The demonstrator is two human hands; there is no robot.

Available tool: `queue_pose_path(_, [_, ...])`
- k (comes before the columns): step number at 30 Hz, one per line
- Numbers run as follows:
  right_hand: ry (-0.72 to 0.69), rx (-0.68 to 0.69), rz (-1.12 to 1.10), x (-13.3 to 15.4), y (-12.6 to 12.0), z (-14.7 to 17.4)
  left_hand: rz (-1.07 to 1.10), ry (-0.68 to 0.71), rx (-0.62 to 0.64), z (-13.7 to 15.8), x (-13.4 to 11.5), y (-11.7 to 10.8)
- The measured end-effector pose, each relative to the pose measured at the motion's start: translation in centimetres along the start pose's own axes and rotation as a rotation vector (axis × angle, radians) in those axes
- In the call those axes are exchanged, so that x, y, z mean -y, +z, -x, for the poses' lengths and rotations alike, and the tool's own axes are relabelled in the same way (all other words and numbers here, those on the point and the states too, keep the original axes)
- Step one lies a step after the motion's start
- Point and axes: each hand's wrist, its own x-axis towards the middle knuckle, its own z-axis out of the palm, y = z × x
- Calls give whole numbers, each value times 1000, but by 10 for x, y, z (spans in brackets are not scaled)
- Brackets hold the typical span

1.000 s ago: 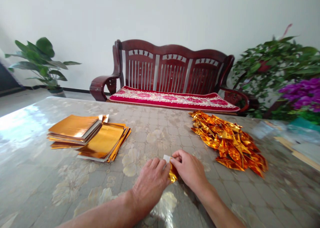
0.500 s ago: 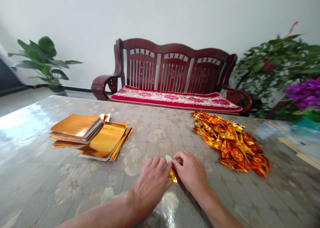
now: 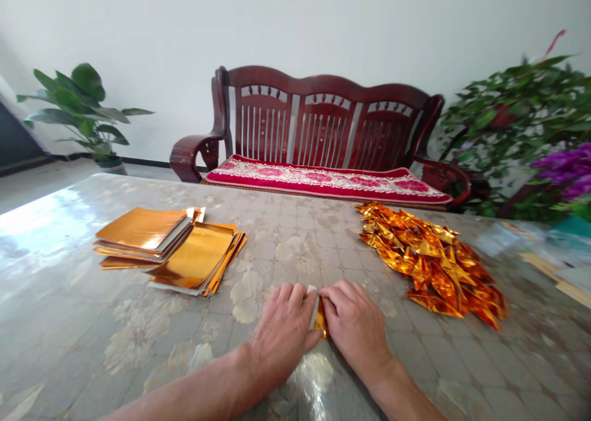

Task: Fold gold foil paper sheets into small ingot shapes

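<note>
A partly folded piece of gold foil paper [image 3: 322, 326] lies on the table between my hands, its pale back side showing in a strip near the top. My left hand [image 3: 285, 322] presses on its left part, with the fingers together and the thumb along its lower edge. From the right, my right hand [image 3: 355, 319] grips the paper with curled fingers. Both hands hide much of it. Left of them lie two stacks of flat gold foil sheets [image 3: 196, 256]. A heap of folded, pointed gold foil pieces [image 3: 429, 258] sits to the right.
The table [image 3: 295, 227] has a glossy flower-patterned cover. Clear plastic wrapping [image 3: 505, 237] and a wooden strip [image 3: 561, 284] lie at its right side. Behind it stands a dark wooden bench [image 3: 325, 125] with a red cushion. Leafy plants flank the bench.
My right fingers have come down from a raised pinch at the paper's top and now rest lower against it. More of the pale strip shows. My left hand has hardly moved.
</note>
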Motion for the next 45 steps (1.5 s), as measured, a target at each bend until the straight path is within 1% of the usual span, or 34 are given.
queue_pose_path(5, [-15,16,-20,0,-1,3,7,-2,0,-2,1,-2])
queue_pose_path(17, [-27,-6,-19,2,1,6,12,-23,6,-3,3,-6])
queue_pose_path(30, [-80,8,12,1,2,8,12,-28,-16,-3,4,-5])
queue_pose_path(45, [-122,70,148,6,-1,7,10,-11,-19,-4,6,-4])
